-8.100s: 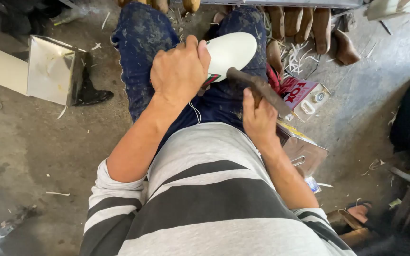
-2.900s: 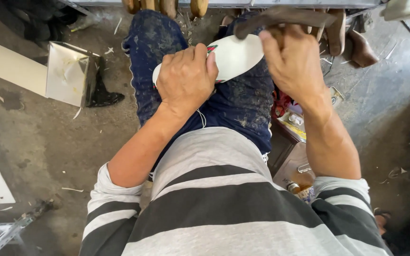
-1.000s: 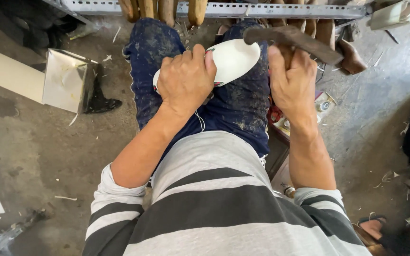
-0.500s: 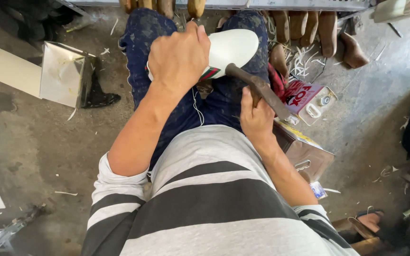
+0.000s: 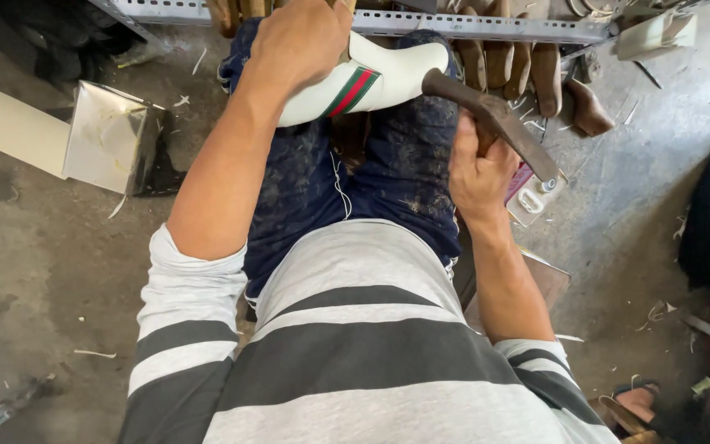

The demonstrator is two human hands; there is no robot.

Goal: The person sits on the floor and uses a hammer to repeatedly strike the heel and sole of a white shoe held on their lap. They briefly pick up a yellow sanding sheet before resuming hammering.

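Two hands busy: left hand (image 5: 301,37) wraps fingers over the white shoe (image 5: 380,78) on my lap, right hand (image 5: 477,168) fists the hammer (image 5: 495,123). I reckon a glancing blow hits knuckles.

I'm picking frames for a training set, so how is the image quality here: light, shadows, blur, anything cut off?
Head view: soft, even daylight, no hard shadows or glare; the left hand on the white shoe is cropped by the top edge; the right hand and hammer look sharp, with wide-angle stretch at the striped shirt.
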